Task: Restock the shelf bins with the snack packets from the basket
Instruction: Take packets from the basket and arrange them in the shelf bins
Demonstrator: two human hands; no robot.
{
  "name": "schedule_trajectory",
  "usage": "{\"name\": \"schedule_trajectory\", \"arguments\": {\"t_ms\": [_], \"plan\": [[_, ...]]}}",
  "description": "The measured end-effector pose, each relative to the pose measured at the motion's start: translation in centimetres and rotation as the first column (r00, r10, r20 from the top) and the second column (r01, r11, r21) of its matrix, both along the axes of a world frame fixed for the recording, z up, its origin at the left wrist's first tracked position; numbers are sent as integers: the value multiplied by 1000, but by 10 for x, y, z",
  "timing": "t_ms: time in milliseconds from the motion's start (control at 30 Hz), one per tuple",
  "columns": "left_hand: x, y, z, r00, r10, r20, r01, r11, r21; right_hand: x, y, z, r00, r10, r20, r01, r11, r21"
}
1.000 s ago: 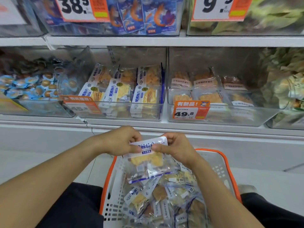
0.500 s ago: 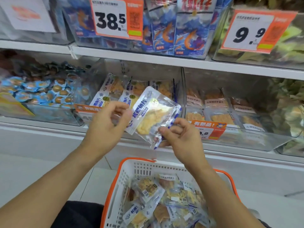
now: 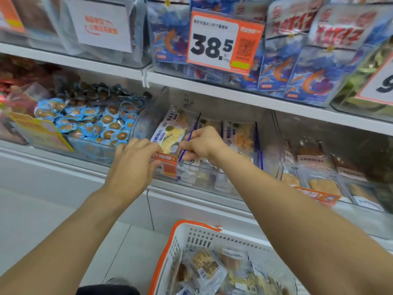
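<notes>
At the front lip of the clear shelf bin (image 3: 148, 116), both hands are on one fish-snack packet (image 3: 170, 138). Left hand (image 3: 136, 158): fingers curled over the packet's near-left edge, just above the orange price tag (image 3: 167, 163) clipped to the bin front. Right hand (image 3: 203, 143): fingers curled, pinching the packet's right edge along its blue seam. The packet lies between the two hands, tilted, its far end reaching into the bin's left-hand row.

Handling, as judged: thin clear film pouch, light, soft and crinkly, probably slick; contents look like brittle flakes, so take hold at the sealed edges, not the middle.

Beyond the right hand: more rows of matching packets (image 3: 240, 135) standing in the same bin. Past the left hand: a neighbouring bin of small blue-wrapped eggs (image 3: 93, 122). Above both hands: shelf with blue shrimp packets (image 3: 308, 81) and a "38.5" price card (image 3: 221, 43). Below the forearms, toward the person: white basket (image 3: 191, 237) with orange rim, holding a loose pile of further snack packets (image 3: 206, 271), well apart from the hands.
</notes>
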State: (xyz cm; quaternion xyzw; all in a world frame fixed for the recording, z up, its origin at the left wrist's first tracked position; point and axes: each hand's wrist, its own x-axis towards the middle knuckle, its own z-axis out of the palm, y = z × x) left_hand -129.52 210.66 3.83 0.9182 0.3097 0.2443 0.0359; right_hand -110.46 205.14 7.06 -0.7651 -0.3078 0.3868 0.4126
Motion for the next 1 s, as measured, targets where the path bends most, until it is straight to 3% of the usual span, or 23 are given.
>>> {"name": "schedule_trajectory", "arguments": {"t_ms": [67, 167, 300, 400, 467, 533, 1000], "plan": [[0, 2, -1, 999, -14, 32, 14, 1000, -16, 1, 9, -4, 944, 157, 291, -109, 979, -174], [2, 6, -2, 999, -10, 51, 13, 999, -46, 2, 18, -9, 707, 253, 660, -103, 961, -258], [3, 7, -4, 998, 1, 63, 3, 999, -52, 7, 16, -10, 475, 290, 831, -164, 957, -240], [4, 7, -3, 998, 10, 63, -6, 998, -59, 23, 6, -5, 434, 336, 836, -331, 922, -199], [4, 6, -3, 998, 14, 61, -10, 998, -66, 34, 0, -9, 429, 446, 785, -376, 879, -294], [5, 5, -3, 998, 25, 60, -20, 997, -81, 42, -4, -17, 424, 540, 727, -389, 834, -392], [9, 5, -3, 997, 54, 55, -49, 994, -97, 34, -8, -12, 319, 706, 632, -434, 702, -565]]}}
